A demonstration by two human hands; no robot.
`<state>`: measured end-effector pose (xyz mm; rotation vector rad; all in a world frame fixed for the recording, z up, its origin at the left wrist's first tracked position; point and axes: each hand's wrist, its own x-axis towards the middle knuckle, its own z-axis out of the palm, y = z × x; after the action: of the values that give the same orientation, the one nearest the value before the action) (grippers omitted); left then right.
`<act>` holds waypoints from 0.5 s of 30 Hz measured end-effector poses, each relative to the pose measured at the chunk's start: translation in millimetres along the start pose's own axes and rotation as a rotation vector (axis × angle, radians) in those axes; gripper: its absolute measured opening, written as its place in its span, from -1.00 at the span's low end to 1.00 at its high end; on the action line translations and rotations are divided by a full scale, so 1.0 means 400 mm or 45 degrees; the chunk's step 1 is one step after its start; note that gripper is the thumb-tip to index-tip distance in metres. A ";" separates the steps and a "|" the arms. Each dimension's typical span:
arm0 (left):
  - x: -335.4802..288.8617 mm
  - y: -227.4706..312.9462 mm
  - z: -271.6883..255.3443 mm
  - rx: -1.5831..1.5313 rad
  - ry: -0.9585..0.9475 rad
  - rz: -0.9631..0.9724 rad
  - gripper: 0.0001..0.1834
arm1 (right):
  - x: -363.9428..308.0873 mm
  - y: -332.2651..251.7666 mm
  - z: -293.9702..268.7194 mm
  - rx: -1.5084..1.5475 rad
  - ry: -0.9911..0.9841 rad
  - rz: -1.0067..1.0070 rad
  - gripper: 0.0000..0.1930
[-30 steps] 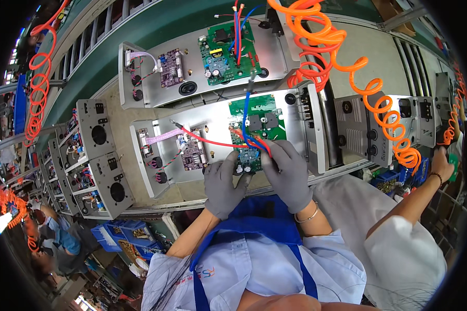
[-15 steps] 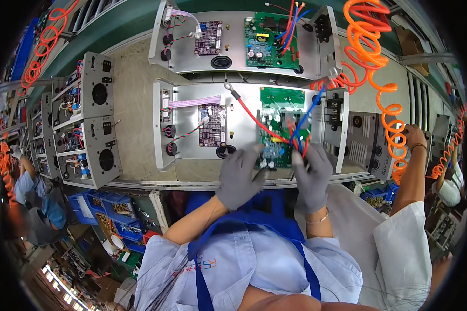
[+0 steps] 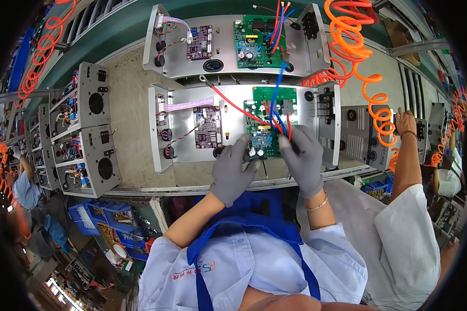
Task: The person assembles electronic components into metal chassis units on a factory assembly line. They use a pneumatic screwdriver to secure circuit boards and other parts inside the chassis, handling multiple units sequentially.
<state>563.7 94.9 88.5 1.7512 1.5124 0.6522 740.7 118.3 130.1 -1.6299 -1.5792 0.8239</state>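
Observation:
A green circuit board [image 3: 261, 106] lies over the right part of the nearer open metal chassis [image 3: 184, 150]. My left hand [image 3: 233, 170], in a grey glove, holds the board's lower left corner between fingers and thumb. My right hand [image 3: 305, 161], also gloved, is closed at the base of the red and blue wires [image 3: 276, 98] at the board's right side. One red wire [image 3: 231, 100] reaches up left to a ring terminal. A small purple board [image 3: 208, 129] sits left of the green one, with a ribbon cable [image 3: 189, 104] at its top.
A second chassis [image 3: 225, 39] with similar boards stands behind. Stacked grey units [image 3: 96, 150] are at left. Orange coiled hoses [image 3: 371, 78] hang at right, where a co-worker's arm [image 3: 407, 155] reaches to another grey unit [image 3: 360, 132]. Blue parts bins [image 3: 114, 215] stand below the bench edge.
The blue wire has swung from leaning right to nearly upright. Both hands have moved slightly up and left in the picture, while the chassis have also shifted left in view.

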 end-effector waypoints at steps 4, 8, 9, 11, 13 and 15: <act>0.001 -0.014 0.006 -0.016 -0.030 -0.039 -0.32 | 0.008 0.001 0.009 -0.004 -0.011 0.003 -0.81; -0.004 -0.015 0.009 -0.024 -0.043 -0.066 -0.32 | 0.000 0.005 0.011 0.021 -0.007 0.014 -0.82; -0.005 -0.014 0.009 -0.023 -0.056 -0.080 -0.32 | -0.002 0.006 0.010 0.027 -0.006 0.015 -0.82; -0.005 -0.007 0.006 0.008 -0.061 -0.070 -0.32 | -0.005 0.005 0.009 0.030 0.001 0.020 -0.82; -0.004 -0.006 0.006 0.017 -0.069 -0.071 -0.32 | -0.006 0.001 0.008 0.035 0.014 0.040 -0.84; -0.004 -0.008 0.009 0.005 -0.080 -0.084 -0.33 | -0.004 -0.007 0.007 0.042 0.032 0.076 -0.86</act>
<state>564.2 93.0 84.1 1.7011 1.5225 0.5563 736.5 116.8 130.9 -1.6644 -1.4979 0.8530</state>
